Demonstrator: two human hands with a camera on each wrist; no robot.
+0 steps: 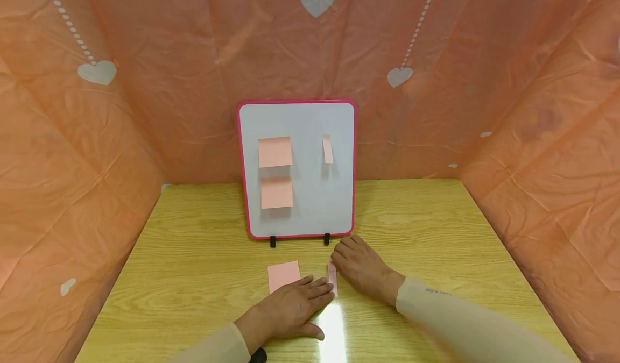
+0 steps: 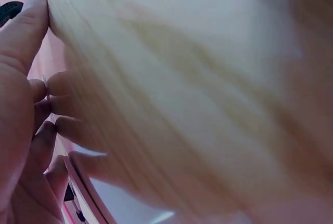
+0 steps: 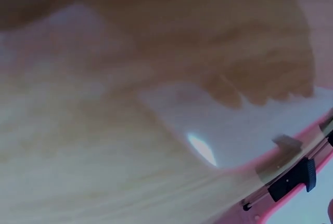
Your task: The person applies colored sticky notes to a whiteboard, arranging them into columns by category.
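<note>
A narrow pad of pink sticky strips (image 1: pixel 332 285) lies on the table in front of the board. My left hand (image 1: pixel 293 304) lies flat with fingers extended, its fingertips touching the pad's left side. It also partly covers a square pink sticky note pad (image 1: pixel 283 275). At the strip pad's far end, my right hand (image 1: pixel 363 269) has curled fingers and pinches the strip's upper end; the fingertips are partly hidden. In the left wrist view the fingers (image 2: pixel 47 146) touch the tabletop, where they are reflected. The right wrist view shows mainly reflections on the table.
A pink-framed whiteboard (image 1: pixel 310 212) stands upright on black feet (image 1: pixel 273 241) behind the hands. Two square pink notes (image 1: pixel 275 152) hang on its left half, and one narrow strip (image 1: pixel 328 149) on its right. Orange curtain (image 1: pixel 160 83) surrounds the wooden table (image 1: pixel 194 266).
</note>
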